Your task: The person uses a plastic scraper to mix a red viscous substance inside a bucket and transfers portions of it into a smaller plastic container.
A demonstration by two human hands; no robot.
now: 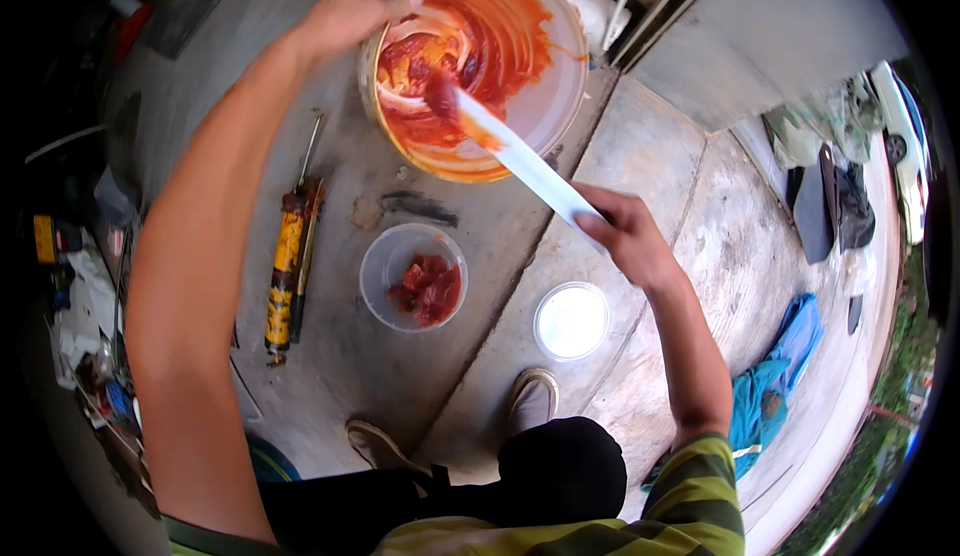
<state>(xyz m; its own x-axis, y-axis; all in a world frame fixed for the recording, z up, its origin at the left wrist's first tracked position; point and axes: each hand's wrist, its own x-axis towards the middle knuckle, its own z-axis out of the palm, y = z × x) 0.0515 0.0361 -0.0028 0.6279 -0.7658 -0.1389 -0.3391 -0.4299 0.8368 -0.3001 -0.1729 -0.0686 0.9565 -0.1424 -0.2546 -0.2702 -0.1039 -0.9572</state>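
Two hands share the work: the left hand (345,16) grips the rim of the paste-smeared white plastic bucket (545,106) to steady it, while the right hand (625,236) closes around the flat white stirring stick (520,156), its tip in the red paste.

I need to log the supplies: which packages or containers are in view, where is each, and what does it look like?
Bucket: top centre, round, pale, smeared with red paste.
Small tub: on the concrete below it, clear, round, red paste inside.
Lid: right of the tub, round, white.
Cartridge gun: left, long, yellow tube.

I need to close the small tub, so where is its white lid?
In the head view the white lid lies on the concrete floor, right of the small tub and below the right hand.
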